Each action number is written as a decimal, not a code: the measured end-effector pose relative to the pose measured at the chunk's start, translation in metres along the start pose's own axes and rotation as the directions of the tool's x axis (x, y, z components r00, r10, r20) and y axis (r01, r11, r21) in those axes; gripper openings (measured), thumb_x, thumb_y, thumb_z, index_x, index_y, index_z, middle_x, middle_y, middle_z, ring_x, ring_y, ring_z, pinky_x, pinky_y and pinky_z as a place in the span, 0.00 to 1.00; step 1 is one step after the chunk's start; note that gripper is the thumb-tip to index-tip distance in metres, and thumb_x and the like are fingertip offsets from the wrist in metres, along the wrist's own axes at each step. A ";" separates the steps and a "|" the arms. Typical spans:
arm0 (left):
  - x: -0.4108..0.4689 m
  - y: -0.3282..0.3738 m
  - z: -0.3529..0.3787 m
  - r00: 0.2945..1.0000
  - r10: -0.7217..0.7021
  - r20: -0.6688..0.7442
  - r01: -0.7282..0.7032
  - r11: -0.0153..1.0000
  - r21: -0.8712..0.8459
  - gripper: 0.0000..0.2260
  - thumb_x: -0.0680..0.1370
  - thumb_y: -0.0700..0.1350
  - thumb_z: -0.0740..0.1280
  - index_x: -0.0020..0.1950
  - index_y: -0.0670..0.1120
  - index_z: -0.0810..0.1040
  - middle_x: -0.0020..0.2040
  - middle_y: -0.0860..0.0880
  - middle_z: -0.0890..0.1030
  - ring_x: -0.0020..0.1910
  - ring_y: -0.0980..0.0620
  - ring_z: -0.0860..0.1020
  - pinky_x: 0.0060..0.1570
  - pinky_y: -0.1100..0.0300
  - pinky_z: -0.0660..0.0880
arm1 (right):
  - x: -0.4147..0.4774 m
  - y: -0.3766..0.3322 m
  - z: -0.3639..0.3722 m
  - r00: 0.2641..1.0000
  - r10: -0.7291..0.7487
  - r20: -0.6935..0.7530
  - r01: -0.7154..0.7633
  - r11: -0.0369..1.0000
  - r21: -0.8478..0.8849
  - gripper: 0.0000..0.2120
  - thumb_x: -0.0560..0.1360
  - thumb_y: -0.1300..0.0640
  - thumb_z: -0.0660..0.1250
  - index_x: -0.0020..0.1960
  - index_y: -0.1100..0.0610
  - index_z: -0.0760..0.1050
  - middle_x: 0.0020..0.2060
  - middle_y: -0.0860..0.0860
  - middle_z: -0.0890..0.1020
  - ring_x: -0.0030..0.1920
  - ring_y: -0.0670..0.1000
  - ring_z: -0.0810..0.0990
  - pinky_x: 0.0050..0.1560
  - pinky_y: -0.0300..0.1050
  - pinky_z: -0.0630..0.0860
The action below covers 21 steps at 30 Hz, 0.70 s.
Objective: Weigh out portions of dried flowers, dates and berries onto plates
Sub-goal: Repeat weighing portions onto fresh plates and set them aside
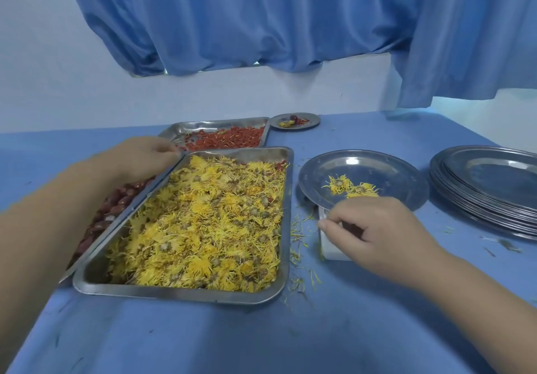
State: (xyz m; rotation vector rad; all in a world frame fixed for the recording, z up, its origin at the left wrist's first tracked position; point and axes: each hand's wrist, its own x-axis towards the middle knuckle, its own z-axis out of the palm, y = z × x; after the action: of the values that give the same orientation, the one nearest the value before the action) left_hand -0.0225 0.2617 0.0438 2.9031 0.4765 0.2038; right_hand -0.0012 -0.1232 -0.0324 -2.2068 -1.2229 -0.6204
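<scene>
Dried flowers point(203, 222) fill the near tray point(180, 293) on the blue bench point(348, 330); a few lie on the plate point(377, 167) atop a white scale point(334, 245). The right grip point(374, 234), fingertips pinched on what is unclear, hides the scale's face. The left grip point(136, 158) curls at the tray's far corner, hold unclear, forearm screening dates point(116, 202). Berries point(232, 139) behind; stacked plates point(488, 193) right.

A plain food-prep room: steel trays point(180, 293), stacked plates point(494, 177), cloth-covered table point(261, 341).

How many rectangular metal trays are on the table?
3: the flower tray in the centre, the berry tray behind it, the date tray at its left, partly under the left arm.
</scene>
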 end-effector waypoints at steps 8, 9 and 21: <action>0.009 -0.088 0.022 0.938 -0.225 0.264 0.142 0.943 0.302 0.16 0.76 0.34 0.61 0.38 0.51 0.83 0.43 0.51 0.83 0.43 0.52 0.80 0.44 0.57 0.74 | -0.016 0.001 0.009 0.996 -0.082 0.037 0.085 0.993 -0.085 0.18 0.76 0.47 0.59 0.31 0.53 0.74 0.24 0.45 0.71 0.26 0.47 0.69 0.25 0.45 0.70; 0.009 -0.092 0.024 0.930 -0.238 0.279 0.146 0.938 0.314 0.15 0.74 0.34 0.62 0.38 0.51 0.83 0.42 0.51 0.83 0.42 0.52 0.80 0.41 0.57 0.73 | -0.016 0.002 0.009 0.996 -0.081 0.033 0.084 0.993 -0.080 0.17 0.75 0.47 0.59 0.31 0.53 0.74 0.24 0.45 0.71 0.27 0.46 0.69 0.25 0.45 0.70; -0.004 -0.102 0.038 0.952 -0.271 0.142 0.200 0.903 0.381 0.15 0.74 0.37 0.63 0.57 0.46 0.83 0.53 0.48 0.82 0.51 0.49 0.78 0.54 0.56 0.75 | -0.019 0.003 0.006 0.997 -0.034 0.062 0.037 0.998 -0.041 0.14 0.74 0.50 0.65 0.31 0.52 0.73 0.24 0.45 0.69 0.27 0.44 0.67 0.27 0.45 0.70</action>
State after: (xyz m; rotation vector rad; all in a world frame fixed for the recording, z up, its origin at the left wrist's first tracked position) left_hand -0.0507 0.3493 -0.0150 3.1310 0.9120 -0.2247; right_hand -0.0069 -0.1331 -0.0493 -2.2587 -1.2938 -0.6020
